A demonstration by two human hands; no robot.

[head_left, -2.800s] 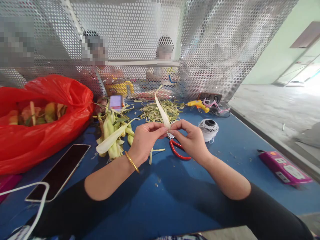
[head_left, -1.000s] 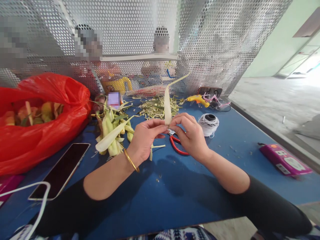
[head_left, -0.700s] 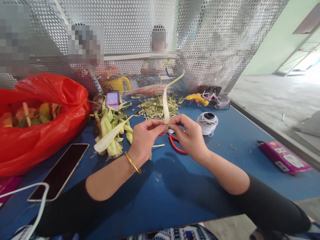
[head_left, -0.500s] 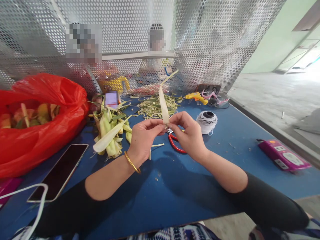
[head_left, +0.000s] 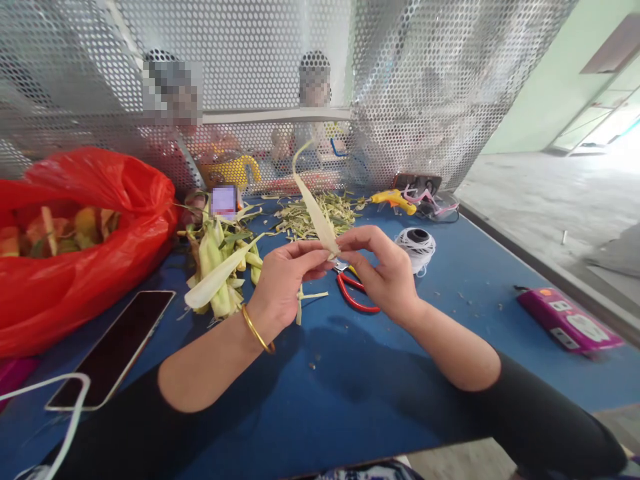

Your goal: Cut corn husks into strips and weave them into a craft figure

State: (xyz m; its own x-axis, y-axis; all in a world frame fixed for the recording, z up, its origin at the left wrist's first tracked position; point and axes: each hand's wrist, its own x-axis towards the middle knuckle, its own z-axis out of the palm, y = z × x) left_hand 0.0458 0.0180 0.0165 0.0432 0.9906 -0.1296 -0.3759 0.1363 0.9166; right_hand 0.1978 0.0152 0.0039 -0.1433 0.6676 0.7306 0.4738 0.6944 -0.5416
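Note:
A pale corn husk [head_left: 316,212] stands between my hands, its thin curled tip pointing up and left. My left hand [head_left: 286,277] pinches its base from one side, and my right hand [head_left: 383,270] grips the same base from the other. The fingertips meet there and cover the very end. Just beneath my right hand lie red-handled pliers [head_left: 354,298] on the blue table [head_left: 320,400]. Left of my left hand is a bundle of green husks [head_left: 215,250], with a loose pale husk [head_left: 215,277] across it.
A red plastic bag [head_left: 125,200] and a phone [head_left: 117,347] occupy the left side. Husk scraps [head_left: 313,215] lie behind my hands. A white spool of string [head_left: 417,248], a yellow glue gun [head_left: 393,199] and a purple packet [head_left: 565,317] sit rightward. Perforated mesh [head_left: 260,60] borders the back; people are behind it.
The upright husk has tilted to the left, and its tip has swung left. Both hands keep their pinch on its base. The pliers show more fully below my right hand.

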